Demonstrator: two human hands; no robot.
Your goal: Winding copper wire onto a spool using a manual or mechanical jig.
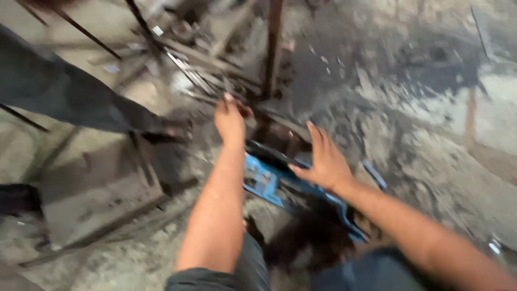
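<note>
The picture is blurred by motion. My left hand (230,119) reaches forward to a heap of thin metal strips and rods (200,75) on the floor, fingertips at the strips; whether it grips one I cannot tell. My right hand (325,160) hovers flat with its fingers spread over a blue metal tool or frame (264,180) that lies on the floor between my forearms. My knees in dark trousers show at the bottom edge.
A dark upright metal post (273,48) stands behind the heap. A grey flat metal block (97,194) lies at the left. Another person's leg in dark trousers (64,91) crosses the upper left. The concrete floor (431,108) is stained and dusty.
</note>
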